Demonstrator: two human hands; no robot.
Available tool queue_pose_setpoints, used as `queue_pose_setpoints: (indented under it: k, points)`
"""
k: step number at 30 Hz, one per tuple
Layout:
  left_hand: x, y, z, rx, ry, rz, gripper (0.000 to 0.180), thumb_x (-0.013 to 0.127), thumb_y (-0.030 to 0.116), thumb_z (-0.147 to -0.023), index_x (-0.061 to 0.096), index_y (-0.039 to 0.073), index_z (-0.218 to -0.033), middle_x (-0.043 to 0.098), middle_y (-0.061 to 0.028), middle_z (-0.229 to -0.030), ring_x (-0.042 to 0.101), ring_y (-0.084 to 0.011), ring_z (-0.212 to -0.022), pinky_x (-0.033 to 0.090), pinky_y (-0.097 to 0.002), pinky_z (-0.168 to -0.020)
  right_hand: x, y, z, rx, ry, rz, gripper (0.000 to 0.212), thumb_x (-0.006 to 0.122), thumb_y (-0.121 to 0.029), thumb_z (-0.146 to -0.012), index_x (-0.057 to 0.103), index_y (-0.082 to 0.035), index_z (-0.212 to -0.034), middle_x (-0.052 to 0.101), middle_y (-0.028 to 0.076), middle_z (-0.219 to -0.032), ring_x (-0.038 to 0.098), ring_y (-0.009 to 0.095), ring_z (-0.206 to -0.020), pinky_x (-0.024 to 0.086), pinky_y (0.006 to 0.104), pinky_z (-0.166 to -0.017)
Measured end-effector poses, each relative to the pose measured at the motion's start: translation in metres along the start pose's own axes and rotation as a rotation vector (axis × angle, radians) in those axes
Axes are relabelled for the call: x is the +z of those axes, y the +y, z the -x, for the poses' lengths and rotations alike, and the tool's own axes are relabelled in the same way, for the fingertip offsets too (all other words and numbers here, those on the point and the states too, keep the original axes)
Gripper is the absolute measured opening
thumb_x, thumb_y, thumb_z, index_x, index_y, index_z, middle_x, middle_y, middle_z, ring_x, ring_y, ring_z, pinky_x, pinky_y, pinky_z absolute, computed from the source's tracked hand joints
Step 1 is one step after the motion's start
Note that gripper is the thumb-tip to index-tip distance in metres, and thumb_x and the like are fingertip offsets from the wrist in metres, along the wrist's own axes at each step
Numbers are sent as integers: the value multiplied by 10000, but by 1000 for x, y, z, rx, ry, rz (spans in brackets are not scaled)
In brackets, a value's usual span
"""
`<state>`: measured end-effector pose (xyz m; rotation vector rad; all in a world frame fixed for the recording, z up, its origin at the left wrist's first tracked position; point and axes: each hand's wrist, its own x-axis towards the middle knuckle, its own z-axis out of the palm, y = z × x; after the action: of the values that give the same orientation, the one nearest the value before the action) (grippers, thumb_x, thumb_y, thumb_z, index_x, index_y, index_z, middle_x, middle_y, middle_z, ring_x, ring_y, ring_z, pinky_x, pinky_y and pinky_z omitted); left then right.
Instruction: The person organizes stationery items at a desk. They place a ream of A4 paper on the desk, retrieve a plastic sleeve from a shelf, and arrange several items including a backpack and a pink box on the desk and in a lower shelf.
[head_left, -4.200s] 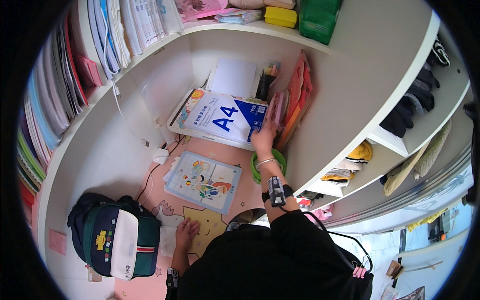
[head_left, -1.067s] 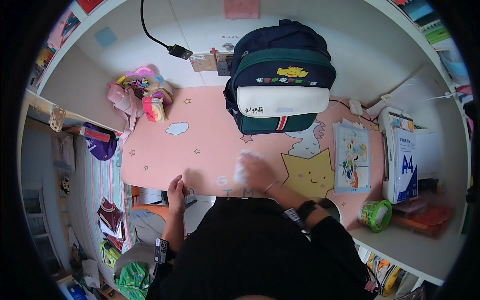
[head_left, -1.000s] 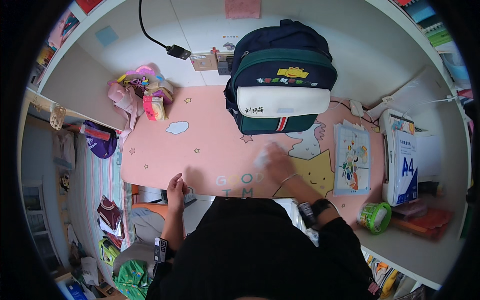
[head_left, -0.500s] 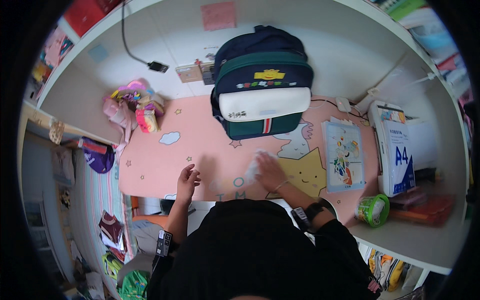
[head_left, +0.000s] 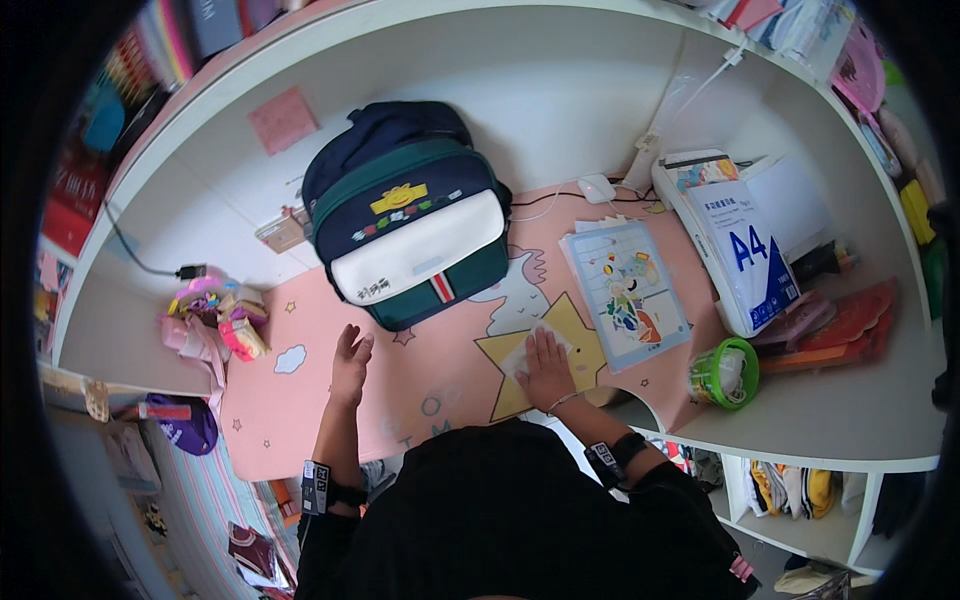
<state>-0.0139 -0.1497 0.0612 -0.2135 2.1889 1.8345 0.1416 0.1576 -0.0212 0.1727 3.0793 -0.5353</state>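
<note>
My right hand [head_left: 547, 372] lies flat with its fingers stretched out on a thin white wipe [head_left: 517, 357], pressing it against the yellow star printed on the pink desk mat [head_left: 330, 420]. Most of the wipe is hidden under the palm. Over the mat's left half, my left hand [head_left: 350, 366] is held up with its fingers apart and nothing in it. A navy and green backpack [head_left: 415, 260] with a white flap stands beyond both hands, against the back wall. Right of my right hand is a light-blue illustrated folder [head_left: 632, 295] on a stack of papers.
A white paper pack [head_left: 745, 250] leans at the right, near a green basket [head_left: 724, 374] and red folders [head_left: 840, 325]. Small toys and a pink bottle [head_left: 190, 338] stand at the left. Cables and a white device [head_left: 597, 188] lie along the back.
My view has turned to the right. My right hand has slid the wipe rightward, from beside the printed letters onto the star. My left hand stays raised, its fingers a little straighter.
</note>
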Motion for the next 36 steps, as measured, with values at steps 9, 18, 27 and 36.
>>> queue_pose_setpoints:
  k: [9, 18, 27, 36]
  points:
    - [27, 6, -15, -58, -139, 17, 640, 557, 309, -856, 255, 50, -1357, 342, -109, -1358, 343, -254, -1222, 316, -421, -961, -5, 38, -88, 66, 90, 32, 710, 459, -362, -833, 166, 16, -1358, 105, 187, -1440, 79, 325, -1339, 92, 462, -1064]
    - [36, -1, -31, -154, -100, 42, 578, 578, 291, -849, 335, 49, -1314, 460, -60, -1230, 447, -189, -1074, 345, -366, -904, -19, 74, -173, 103, 109, 32, 693, 387, -391, -860, 141, 11, -1369, 69, 172, -1450, 45, 297, -1347, 62, 415, -1079]
    - [46, -9, -44, -114, -148, 175, 456, 571, 202, -861, 399, 20, -1242, 500, -61, -1139, 471, -168, -1018, 416, -308, -845, -26, 72, -179, 153, 85, 75, 693, 409, -376, -852, 167, 36, -1355, 106, 192, -1437, 78, 319, -1339, 96, 435, -1072]
    - [55, -9, -49, -103, -141, 216, 452, 566, 216, -866, 409, 10, -1236, 509, -64, -1118, 484, -158, -993, 403, -291, -845, -14, 57, -170, 136, 181, 17, 698, 442, -345, -840, 166, 41, -1353, 117, 204, -1431, 79, 323, -1339, 86, 433, -1071]
